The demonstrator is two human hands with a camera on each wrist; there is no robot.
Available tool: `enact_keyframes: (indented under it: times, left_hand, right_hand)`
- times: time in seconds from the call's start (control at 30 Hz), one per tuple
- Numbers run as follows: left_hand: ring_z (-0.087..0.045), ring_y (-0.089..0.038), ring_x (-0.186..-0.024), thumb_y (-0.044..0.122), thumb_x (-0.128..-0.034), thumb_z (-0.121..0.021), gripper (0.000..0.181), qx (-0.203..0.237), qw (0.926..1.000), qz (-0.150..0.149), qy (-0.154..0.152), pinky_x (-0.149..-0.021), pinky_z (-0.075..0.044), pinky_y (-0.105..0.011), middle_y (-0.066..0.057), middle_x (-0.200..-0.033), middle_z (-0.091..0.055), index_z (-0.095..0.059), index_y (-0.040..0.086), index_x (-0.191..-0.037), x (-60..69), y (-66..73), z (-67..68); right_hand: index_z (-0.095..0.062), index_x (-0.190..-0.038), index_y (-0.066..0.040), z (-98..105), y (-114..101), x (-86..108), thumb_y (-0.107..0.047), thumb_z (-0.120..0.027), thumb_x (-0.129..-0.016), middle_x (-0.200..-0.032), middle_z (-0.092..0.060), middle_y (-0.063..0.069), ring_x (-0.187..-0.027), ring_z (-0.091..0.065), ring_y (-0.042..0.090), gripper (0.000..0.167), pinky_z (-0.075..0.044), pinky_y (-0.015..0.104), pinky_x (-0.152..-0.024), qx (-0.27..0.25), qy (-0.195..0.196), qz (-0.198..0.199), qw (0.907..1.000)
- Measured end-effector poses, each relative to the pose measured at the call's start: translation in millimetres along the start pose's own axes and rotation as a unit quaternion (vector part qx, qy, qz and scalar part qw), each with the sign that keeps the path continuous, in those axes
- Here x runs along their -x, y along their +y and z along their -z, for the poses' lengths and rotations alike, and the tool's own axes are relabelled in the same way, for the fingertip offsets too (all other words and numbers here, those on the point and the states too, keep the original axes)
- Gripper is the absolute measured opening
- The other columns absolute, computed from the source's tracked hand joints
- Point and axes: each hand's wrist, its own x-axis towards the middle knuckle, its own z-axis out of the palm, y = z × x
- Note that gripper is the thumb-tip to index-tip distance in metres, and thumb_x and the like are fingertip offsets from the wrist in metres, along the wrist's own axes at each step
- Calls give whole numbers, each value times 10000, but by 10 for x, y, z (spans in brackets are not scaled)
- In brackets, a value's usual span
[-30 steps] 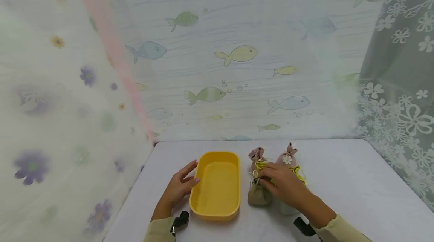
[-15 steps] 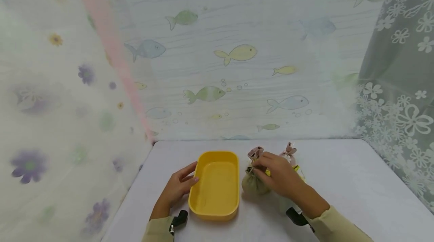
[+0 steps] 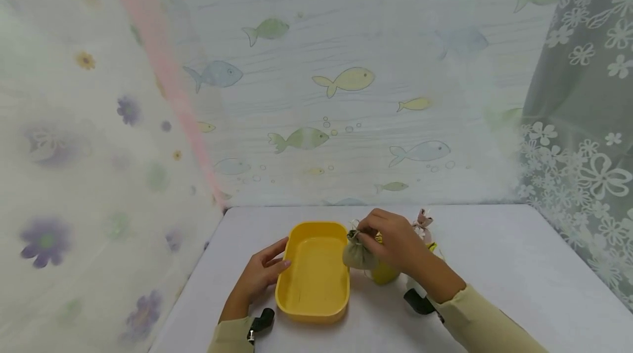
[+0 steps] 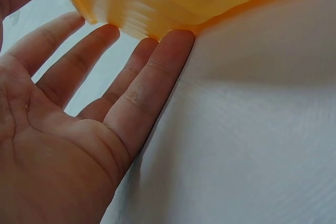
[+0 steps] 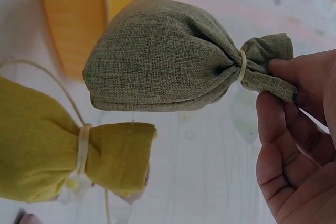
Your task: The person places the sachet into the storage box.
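My right hand [image 3: 395, 237] pinches the gathered neck of a grey-green drawstring pouch [image 3: 358, 254], held up at the right rim of a yellow rectangular tub [image 3: 314, 309]. In the right wrist view the pouch [image 5: 163, 59] is full and rounded, tied with a pale cord, with thumb and fingertips on its cloth top. My left hand [image 3: 259, 270] lies against the tub's left side. In the left wrist view its fairly straight fingers [image 4: 152, 85] touch the tub's outer wall [image 4: 157, 3]. The thumb is mostly cut off there.
A mustard-yellow pouch [image 3: 384, 274] stands just below my right hand. Behind that hand, a pink pouch [image 3: 423, 224] shows partly, and a whitish thing [image 3: 414, 287] sits under the wrist. White cloth covers the table [image 3: 504, 276]; a fish-printed curtain [image 3: 346, 122] hangs behind.
My right hand has lifted the grey-green pouch from among the other pouches and carried it left to the tub's rim. The mustard pouch now shows more. My left hand stays put.
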Motion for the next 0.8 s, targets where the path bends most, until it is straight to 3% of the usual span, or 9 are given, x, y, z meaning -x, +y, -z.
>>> enact_keyframes:
  times: [0.27, 0.5, 0.8]
  left_hand:
    - [-558, -295, -1386, 430, -862, -833, 738, 210, 9997, 79, -14, -970, -597, -396, 37, -1613, -459, -509, 379, -1524, -3, 8, -5]
    - [-557, -304, -1385, 427, -871, -825, 743, 224, 9997, -41, -108, -974, -595, -393, 8, -1628, -440, -498, 359, -1535, -9, -8, 7]
    - [-526, -326, -1410, 426, -884, -814, 733, 178, 9997, 4, -139, -979, -594, -396, 0, -1629, -439, -491, 363, -1539, 17, 25, 6]
  right_hand:
    - [-752, -959, -142, -86, -72, -200, -105, -794, -907, -894, -661, -81, -777, -609, 8, 77, -585, 194, -682, -202, 10, -93, 9998]
    - [-760, -969, -139, -223, -84, -345, -103, -784, -918, -893, -666, -82, -776, -604, 23, 67, -604, 268, -692, -418, -80, -249, 9988]
    - [-780, -974, -166, -461, -88, -480, -163, -773, -944, -888, -659, -99, -779, -593, 28, 32, -569, 208, -717, -455, -449, -707, 9954]
